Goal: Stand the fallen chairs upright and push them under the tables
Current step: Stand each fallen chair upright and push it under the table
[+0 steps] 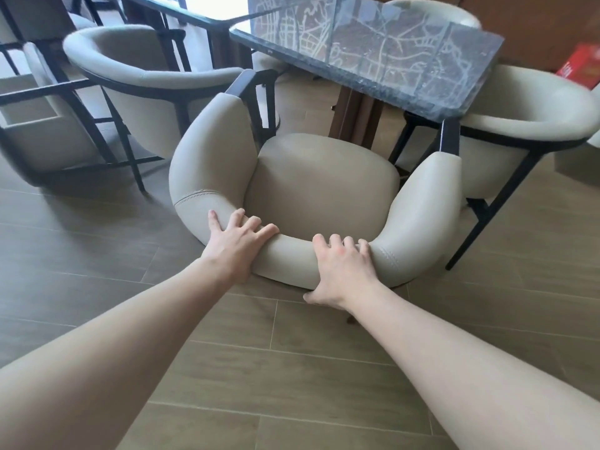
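Note:
A beige upholstered chair (321, 180) with a curved backrest and dark frame stands upright in front of me, facing a dark marble-topped table (373, 50). Its seat front sits near the table's edge, not under it. My left hand (237, 241) grips the top of the backrest on the left, fingers curled over the padding. My right hand (341, 271) grips the backrest on the right, fingers over the top and thumb underneath.
Another beige chair (143, 76) stands upright at the left, a third (526, 115) at the table's right side. A second table (181, 11) lies behind. Dark chair frames (48, 92) crowd the far left. A red box (581, 69) sits at the right. Wood-plank floor (292, 368) lies near me.

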Tool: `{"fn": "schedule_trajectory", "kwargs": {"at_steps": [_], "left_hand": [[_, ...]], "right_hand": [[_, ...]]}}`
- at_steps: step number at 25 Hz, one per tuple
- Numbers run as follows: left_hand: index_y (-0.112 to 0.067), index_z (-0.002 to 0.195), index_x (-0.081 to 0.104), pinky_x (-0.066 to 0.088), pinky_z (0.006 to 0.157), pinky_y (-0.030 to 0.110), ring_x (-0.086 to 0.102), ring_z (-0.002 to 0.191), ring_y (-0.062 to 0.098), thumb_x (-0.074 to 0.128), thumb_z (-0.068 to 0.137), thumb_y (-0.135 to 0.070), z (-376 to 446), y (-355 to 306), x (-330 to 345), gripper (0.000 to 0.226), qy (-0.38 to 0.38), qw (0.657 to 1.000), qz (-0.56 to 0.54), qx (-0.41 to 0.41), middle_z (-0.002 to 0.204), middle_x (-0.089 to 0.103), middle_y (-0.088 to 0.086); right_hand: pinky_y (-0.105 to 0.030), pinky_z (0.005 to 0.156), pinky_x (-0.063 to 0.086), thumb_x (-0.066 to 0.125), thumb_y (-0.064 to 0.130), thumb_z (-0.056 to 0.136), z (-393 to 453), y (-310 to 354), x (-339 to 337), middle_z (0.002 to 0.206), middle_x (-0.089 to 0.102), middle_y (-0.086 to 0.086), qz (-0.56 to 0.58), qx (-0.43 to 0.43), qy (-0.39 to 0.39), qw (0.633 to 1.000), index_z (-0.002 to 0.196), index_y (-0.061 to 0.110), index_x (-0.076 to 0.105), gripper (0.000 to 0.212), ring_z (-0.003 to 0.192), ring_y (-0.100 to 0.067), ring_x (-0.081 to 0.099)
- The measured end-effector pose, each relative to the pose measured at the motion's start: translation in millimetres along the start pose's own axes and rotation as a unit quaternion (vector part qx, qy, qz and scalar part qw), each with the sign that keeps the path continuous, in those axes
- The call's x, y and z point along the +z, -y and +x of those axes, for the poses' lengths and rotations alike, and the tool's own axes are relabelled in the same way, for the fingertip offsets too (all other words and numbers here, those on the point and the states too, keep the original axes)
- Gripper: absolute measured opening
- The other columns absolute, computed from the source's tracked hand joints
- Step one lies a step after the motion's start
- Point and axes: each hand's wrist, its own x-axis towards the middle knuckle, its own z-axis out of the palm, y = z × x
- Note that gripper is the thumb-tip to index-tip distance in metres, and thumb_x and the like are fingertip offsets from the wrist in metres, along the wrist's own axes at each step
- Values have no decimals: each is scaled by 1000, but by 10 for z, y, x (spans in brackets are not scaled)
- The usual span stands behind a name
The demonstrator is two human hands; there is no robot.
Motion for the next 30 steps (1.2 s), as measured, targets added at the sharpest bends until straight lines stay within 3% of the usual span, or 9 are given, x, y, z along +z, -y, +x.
{"fn": "schedule_trajectory", "kwargs": {"at_steps": [5, 11, 16, 20, 23, 26, 30], "left_hand": [[-34, 145, 29, 27, 104, 76, 33, 133, 33, 83, 71, -31, 333, 144, -151, 92, 6, 998, 10, 55, 140, 42, -1], [-32, 145, 29, 28, 105, 72, 38, 124, 33, 82, 65, -42, 503, 332, -184, 96, -20, 990, 29, 137, 133, 46, -1], [-36, 154, 11, 29, 110, 49, 40, 132, 25, 74, 71, -37, 625, 689, -122, 104, -62, 966, 38, 248, 146, 41, -8], [-34, 154, 12, 33, 107, 40, 44, 127, 24, 74, 68, -42, 772, 735, -115, 106, -64, 958, 36, 278, 142, 44, -6], [-30, 152, 17, 36, 105, 37, 47, 117, 24, 74, 67, -48, 828, 745, -113, 104, -56, 952, 50, 296, 133, 46, -3], [-28, 154, 16, 30, 110, 38, 46, 125, 24, 70, 75, -52, 852, 792, -198, 99, -40, 947, 35, 316, 141, 43, -3], [-27, 150, 21, 40, 102, 39, 50, 116, 26, 75, 74, -44, 941, 819, -349, 96, -9, 944, 50, 327, 131, 50, -4]], "right_hand": [[-45, 102, 35, 73, 69, 57, 260, -142, -144, 117, 50, -4, 3, 19, 25, 1000, 125, 21, 34, 92, 114, -29, 50], [-43, 103, 36, 73, 71, 58, 333, -171, -251, 117, 51, -2, -5, 25, 33, 999, 131, 22, 35, 96, 112, -27, 50], [-40, 103, 35, 70, 70, 59, 313, -155, -260, 115, 51, 1, 2, 24, 29, 999, 133, 23, 37, 93, 109, -24, 50], [-39, 104, 34, 69, 70, 59, 329, -187, -243, 119, 52, 3, 8, 22, 21, 1000, 136, 24, 36, 95, 111, -23, 50], [-42, 109, 29, 71, 65, 60, 321, -177, -217, 132, 48, 2, 9, 14, 44, 999, 148, 23, 25, 107, 122, -24, 48], [-48, 116, 21, 72, 54, 67, 362, -165, -300, 143, 40, -1, -5, 12, 84, 996, 155, 19, 12, 113, 133, -25, 41], [-48, 103, 32, 75, 48, 66, 471, -102, -412, 121, 50, -1, -22, 35, 111, 993, 140, 16, 31, 93, 115, -26, 50]]}}
